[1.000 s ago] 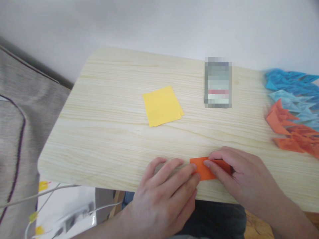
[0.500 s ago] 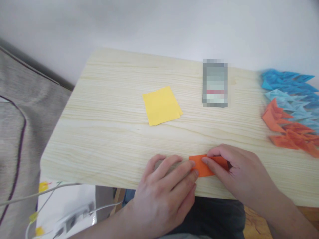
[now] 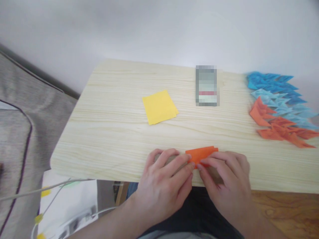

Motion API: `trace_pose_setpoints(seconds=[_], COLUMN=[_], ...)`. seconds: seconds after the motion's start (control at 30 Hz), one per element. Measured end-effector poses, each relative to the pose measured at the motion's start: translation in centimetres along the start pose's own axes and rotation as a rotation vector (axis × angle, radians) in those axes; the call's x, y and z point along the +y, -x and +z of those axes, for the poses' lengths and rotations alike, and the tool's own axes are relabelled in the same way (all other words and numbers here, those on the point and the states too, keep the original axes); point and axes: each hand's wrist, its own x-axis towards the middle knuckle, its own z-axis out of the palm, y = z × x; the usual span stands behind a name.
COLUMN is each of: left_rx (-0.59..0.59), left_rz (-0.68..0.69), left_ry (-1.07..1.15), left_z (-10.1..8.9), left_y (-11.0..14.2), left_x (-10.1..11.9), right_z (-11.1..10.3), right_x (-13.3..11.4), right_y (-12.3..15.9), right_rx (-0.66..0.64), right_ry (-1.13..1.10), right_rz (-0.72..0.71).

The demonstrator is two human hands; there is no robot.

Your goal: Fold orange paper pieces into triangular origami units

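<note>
A folded piece of orange paper (image 3: pixel 200 154) lies near the front edge of the table. The fingertips of my left hand (image 3: pixel 164 179) hold its left end, with the other fingers bent and spread on the tabletop. My right hand (image 3: pixel 226 182) pinches the lower edge of the paper between thumb and fingers, close to the left fingertips. Part of the paper's lower right side is hidden behind the right fingers. Beyond the hands lies a small stack of yellow square paper (image 3: pixel 159 108).
Folded paper pieces stand in rows at the right: dark blue (image 3: pixel 269 81), light blue (image 3: pixel 271 98) and orange (image 3: pixel 281 129). A blurred-out phone-like object (image 3: pixel 206 86) lies by the wall. Cables (image 3: pixel 50 190) run past the table's left front edge, near grey fabric (image 3: pixel 45 109).
My right hand has moved from the paper's upper right edge down to its lower edge. The right end of the paper now shows. The whole view has shifted slightly.
</note>
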Motion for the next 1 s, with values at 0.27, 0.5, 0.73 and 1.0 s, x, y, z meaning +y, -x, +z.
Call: trace_pose_setpoints(seconds=[0.27, 0.5, 0.73, 1.0], left_rx=[-0.009, 0.0, 0.003, 0.098], left_rz=[0.021, 0.048, 0.051, -0.05], left_ry=[-0.036, -0.057, -0.068, -0.159], left_z=[0.0, 0.1, 0.0, -2.0], left_y=[0.2, 0.3, 0.4, -2.6], left_x=[0.0, -0.1, 0.2, -2.3], right_z=[-0.1, -0.3, 0.5, 0.9], right_x=[2.3, 2.3, 0.8, 2.0], right_y=[0.5, 0.9, 0.7, 0.7], right_rx=[-0.025, 0.036, 0.073, 0.076], right_ry=[0.03, 0.076, 0.084, 0.13], right_rz=[0.073, 0.073, 0.102, 0.061])
